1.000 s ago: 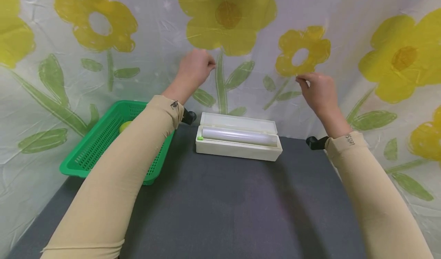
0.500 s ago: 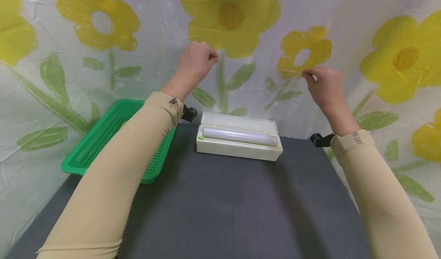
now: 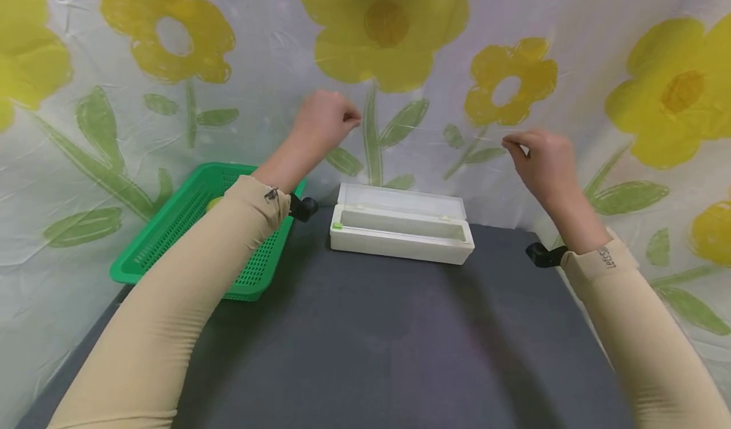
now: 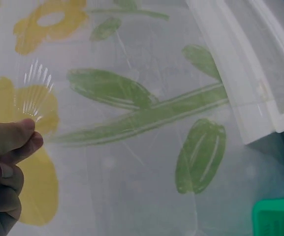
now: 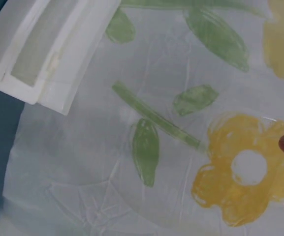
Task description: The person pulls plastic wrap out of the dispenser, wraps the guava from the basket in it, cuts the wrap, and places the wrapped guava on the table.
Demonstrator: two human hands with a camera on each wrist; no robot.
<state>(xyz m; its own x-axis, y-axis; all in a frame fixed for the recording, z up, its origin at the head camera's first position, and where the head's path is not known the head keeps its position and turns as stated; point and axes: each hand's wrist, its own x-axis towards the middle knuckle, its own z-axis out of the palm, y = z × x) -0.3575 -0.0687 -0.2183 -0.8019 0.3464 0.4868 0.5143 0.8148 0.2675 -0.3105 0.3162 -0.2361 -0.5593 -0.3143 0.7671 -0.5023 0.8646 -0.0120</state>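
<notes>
A long white box (image 3: 400,244) lies on the dark bench (image 3: 354,353) near its far edge, and both hands are up in the air, well apart from it. In the head view the left hand (image 3: 325,118) is above the box's left end; the right hand (image 3: 542,162) is above and out past its right end. The left thumb and forefinger are pinched together on clear film (image 4: 36,93), which puckers into bright creases fanning out from the fingertips. The right thumb and forefinger are pinched as well, beside a thin shiny line; the film is so transparent that its full outline cannot be made out.

The box has its pale lid (image 3: 402,200) folded back along the rear and a long hollow (image 3: 402,223) along its top, with a small green piece (image 3: 337,226) at its left end. To the left of the box stands a green perforated basket (image 3: 122,274), partly covered by the left sleeve (image 3: 171,302), with a yellow object (image 3: 213,204) inside, mostly hidden. Behind the box hangs a translucent sheet (image 3: 257,42) printed with yellow flowers. Black mounts are on both wrists, the right one (image 3: 544,256) to the right of the box.
</notes>
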